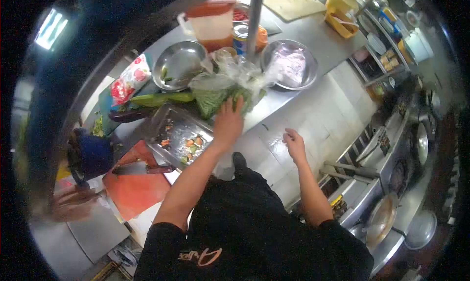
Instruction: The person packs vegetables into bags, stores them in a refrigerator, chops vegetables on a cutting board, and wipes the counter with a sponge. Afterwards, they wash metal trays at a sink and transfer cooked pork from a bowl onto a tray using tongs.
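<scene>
My left hand [228, 123] rests on the near side of a clear plastic bag of green vegetables [211, 99], fingers spread against it; I see no grip around it. The bag lies on the steel table, its loose top crumpled toward the back. My right hand [294, 144] hangs in the air above the floor, fingers loosely bent and apart, holding nothing. Just left of the bag are a long green vegetable [161, 100] and a dark purple one [131, 115]. In front of them sits a clear tray [169, 115] with chopped orange and green scraps.
Steel bowls stand behind the bag [164, 60] and to its right [312, 75]. A knife [131, 169] lies on a red cutting board [137, 193]. Farther back are a container of orange liquid [210, 24] and a can [240, 38]. Stoves with pans [383, 220] line the right.
</scene>
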A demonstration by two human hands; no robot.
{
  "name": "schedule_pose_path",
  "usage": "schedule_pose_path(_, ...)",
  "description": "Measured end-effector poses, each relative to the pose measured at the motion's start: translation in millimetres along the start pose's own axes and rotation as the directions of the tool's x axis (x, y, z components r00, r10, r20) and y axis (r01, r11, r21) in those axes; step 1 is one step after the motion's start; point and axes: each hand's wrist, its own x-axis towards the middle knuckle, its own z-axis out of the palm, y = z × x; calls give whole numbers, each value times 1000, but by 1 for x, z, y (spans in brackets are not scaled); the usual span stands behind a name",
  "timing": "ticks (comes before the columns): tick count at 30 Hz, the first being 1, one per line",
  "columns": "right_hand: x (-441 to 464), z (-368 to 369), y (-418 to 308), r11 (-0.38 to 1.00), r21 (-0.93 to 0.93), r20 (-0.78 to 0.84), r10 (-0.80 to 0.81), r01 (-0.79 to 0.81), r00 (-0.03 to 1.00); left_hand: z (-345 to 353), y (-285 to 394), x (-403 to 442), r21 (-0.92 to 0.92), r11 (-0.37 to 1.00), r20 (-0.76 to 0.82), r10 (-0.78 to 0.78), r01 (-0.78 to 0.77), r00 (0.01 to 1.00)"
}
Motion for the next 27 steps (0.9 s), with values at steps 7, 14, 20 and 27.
schedule_pose_path(7, -34, 72, -37, 986, 102, 218, -154, 134, 964, -49, -6, -32, -305, 932, -217, 132, -196, 967)
schedule_pose_path(14, -68, 119, -103, 947, 100, 467, -315, 305, 826, -84, -107, -157, -488, 869, -349, -287, 89, 892)
schedule_pose_path(20, -134, 208, -193, 744, 58, 553, -580, 666, 599, -96, -218, -323, -518, 696, -382, -708, 497, 594)
schedule_pose_path(27, -188, 339, -211, 139, -249, 736, -616, 958, 281, -124, -280, -434, -436, 551, -371, -830, 711, 416)
